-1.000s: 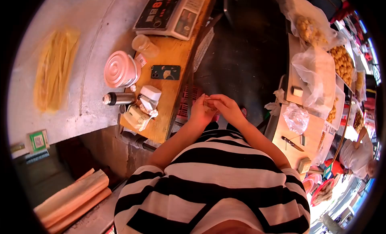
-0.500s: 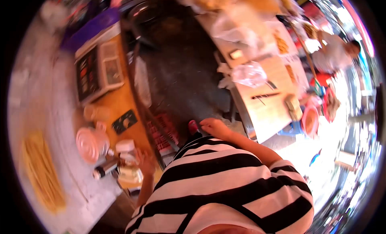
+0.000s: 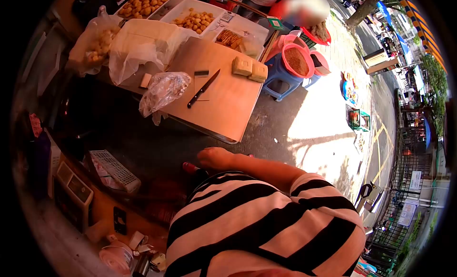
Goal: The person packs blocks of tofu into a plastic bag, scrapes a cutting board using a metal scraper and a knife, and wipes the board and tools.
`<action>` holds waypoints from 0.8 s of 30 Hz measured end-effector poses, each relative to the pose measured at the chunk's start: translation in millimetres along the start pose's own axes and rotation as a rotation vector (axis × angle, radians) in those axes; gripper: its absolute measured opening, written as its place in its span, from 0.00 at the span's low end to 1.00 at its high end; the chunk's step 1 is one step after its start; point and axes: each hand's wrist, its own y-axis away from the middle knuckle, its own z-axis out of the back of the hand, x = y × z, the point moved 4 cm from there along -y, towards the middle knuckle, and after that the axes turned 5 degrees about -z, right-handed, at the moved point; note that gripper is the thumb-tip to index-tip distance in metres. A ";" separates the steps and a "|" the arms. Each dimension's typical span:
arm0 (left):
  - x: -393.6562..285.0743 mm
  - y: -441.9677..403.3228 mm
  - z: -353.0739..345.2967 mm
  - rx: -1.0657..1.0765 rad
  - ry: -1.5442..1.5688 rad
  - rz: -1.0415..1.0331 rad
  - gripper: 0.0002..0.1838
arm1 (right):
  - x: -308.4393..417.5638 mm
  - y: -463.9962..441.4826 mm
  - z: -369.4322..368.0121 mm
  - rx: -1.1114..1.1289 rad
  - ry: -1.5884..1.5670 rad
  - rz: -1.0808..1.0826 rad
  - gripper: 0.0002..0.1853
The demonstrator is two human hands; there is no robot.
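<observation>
My right hand (image 3: 216, 159) hangs in front of my striped shirt with its fingers curled in, and nothing shows in it. It is apart from the table, just short of the near edge. My left hand is out of view. On the wooden tabletop (image 3: 223, 113) nearest my right hand lies a knife (image 3: 203, 89) with a black handle. A small dark-and-light flat piece (image 3: 201, 73) is beside it. Two pale yellow blocks (image 3: 250, 68) sit at the right end. A crumpled clear plastic bag (image 3: 166, 90) rests on the left edge.
Trays of round golden pieces (image 3: 195, 21) stand at the back. To the right, a red basin (image 3: 296, 60) of brown grains sits on a blue stool (image 3: 278, 79). A scale (image 3: 76, 186) and a pink-lidded tub (image 3: 116, 258) are at lower left. Another person stands at the back.
My view has swung right, toward the table with the knife and the street. My left hand, earlier by small containers on the side counter, has left view. My right hand stays curled.
</observation>
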 end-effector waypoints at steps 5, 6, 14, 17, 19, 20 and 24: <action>-62.8 -4.1 69.5 -0.149 -0.020 -0.017 0.30 | -81.0 86.9 32.7 -0.034 -0.027 -0.137 0.16; -82.8 -3.4 86.2 -0.188 -0.011 -0.036 0.30 | -97.2 104.4 41.7 -0.085 -0.033 -0.149 0.16; -291.7 -13.0 65.5 0.074 0.806 -0.525 0.25 | -232.5 264.7 77.3 -0.301 -0.183 -0.441 0.17; -387.7 11.9 0.4 0.595 0.784 -0.528 0.25 | -258.2 323.8 89.0 -0.403 -0.186 -0.545 0.18; -447.3 36.9 -2.9 0.821 0.615 -0.555 0.25 | -266.4 364.2 95.7 -0.478 -0.264 -0.570 0.18; -474.3 48.5 2.5 0.942 0.600 -0.536 0.25 | -270.5 381.5 96.6 -0.518 -0.308 -0.578 0.18; -579.4 84.2 65.4 1.411 0.619 -0.324 0.25 | -300.2 453.2 82.2 -0.810 -0.541 -0.735 0.16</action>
